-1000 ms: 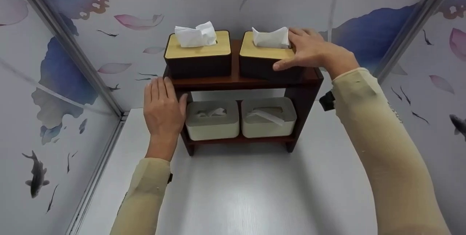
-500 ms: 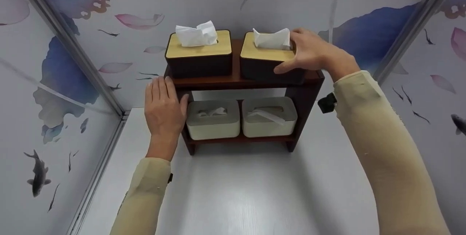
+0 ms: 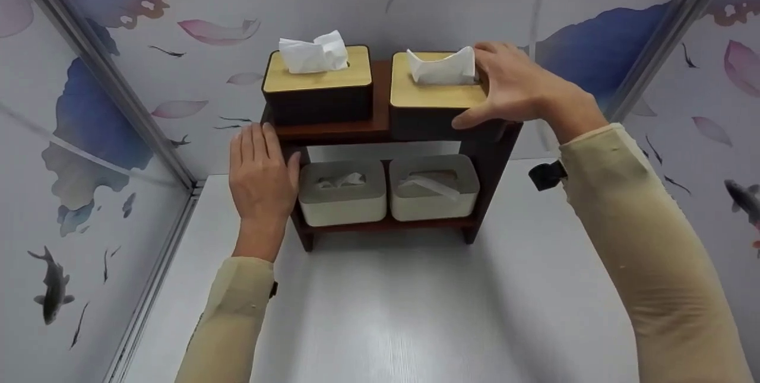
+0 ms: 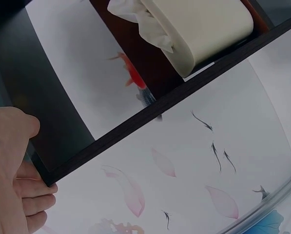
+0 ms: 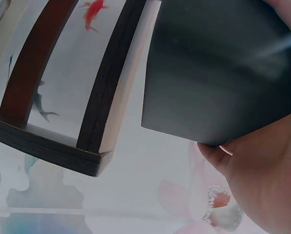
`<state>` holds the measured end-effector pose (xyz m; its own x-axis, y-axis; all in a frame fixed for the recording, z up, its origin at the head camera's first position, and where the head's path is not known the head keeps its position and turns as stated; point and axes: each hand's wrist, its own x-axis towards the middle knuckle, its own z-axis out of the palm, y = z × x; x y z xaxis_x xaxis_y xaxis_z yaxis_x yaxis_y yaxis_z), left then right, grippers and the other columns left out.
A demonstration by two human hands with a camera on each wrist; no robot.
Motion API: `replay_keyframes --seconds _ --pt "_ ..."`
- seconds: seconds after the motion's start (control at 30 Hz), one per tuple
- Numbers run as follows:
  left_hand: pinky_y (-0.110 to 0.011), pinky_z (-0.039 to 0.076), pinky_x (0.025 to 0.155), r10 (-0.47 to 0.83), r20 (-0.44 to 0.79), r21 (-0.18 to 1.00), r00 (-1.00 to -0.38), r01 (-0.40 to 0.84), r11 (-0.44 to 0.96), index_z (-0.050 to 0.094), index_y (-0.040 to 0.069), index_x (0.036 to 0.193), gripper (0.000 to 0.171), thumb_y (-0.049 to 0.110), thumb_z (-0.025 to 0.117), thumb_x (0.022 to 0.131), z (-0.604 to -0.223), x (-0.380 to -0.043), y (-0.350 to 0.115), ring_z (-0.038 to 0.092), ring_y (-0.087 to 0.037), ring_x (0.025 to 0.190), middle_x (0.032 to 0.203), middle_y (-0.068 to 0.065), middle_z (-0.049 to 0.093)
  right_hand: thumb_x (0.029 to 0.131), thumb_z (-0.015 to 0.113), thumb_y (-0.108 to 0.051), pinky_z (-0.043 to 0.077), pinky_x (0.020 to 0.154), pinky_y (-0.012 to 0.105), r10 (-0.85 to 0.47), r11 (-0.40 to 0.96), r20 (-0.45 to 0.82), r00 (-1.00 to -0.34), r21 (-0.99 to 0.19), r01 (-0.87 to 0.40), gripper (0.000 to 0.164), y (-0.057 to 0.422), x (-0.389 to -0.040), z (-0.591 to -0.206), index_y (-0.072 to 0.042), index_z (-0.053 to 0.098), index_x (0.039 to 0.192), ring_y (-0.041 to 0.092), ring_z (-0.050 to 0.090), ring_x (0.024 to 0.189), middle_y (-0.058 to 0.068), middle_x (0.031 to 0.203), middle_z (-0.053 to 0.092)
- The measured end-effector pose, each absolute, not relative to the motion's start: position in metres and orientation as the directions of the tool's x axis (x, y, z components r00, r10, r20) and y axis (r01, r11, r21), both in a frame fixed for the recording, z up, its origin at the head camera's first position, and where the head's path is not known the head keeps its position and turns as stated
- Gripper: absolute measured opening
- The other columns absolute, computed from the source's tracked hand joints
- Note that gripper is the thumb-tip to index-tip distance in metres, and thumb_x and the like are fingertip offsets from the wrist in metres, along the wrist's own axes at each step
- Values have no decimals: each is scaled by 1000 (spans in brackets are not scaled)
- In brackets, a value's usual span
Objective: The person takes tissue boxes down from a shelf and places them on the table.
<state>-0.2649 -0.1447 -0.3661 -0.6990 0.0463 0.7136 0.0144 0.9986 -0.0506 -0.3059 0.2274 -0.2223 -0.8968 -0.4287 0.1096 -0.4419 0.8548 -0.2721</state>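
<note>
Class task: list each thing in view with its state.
Two-tier shelf: upright.
Upper left tissue box: on shelf, tissue protruding.
Upper right tissue box: gripped, seemingly off shelf, tissue protruding.
Lower left tissue box: on shelf, crumpled tissue protruding.
Lower right tissue box: on shelf, tissue across top.
Left hand: touching shelf's corner.
Right hand: gripping upper right tissue box.

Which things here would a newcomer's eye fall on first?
Likely the right-hand dark box, tan-lidded with white tissue poking out, gripped by the right hand at the top of the rack. A lookalike left-hand dark box stands on the top shelf beside it. Beneath, a left cream box and a right cream box sit side by side.
</note>
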Motion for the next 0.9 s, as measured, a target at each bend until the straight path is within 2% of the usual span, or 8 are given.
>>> replay_keyframes --seconds 0.23,0.9 --pt "-42 31 120 40 698 -49 -715 8 999 46 -5 141 62 37 58 97 -365 -264 -143 48 -34 135 141 -22 54 63 84 -56 24 113 61 -479 826 146 -866 -258 -501 114 232 -288 -226 -12 30 154 39 28 139 16 154 32" --pt "-41 31 119 38 708 -60 -705 -6 998 47 -6 141 64 38 59 96 -365 -264 -142 49 -34 134 141 -22 53 57 87 -55 29 111 59 -575 765 233 -784 -187 -616 121 236 -242 -251 -12 29 154 33 30 139 10 151 37"
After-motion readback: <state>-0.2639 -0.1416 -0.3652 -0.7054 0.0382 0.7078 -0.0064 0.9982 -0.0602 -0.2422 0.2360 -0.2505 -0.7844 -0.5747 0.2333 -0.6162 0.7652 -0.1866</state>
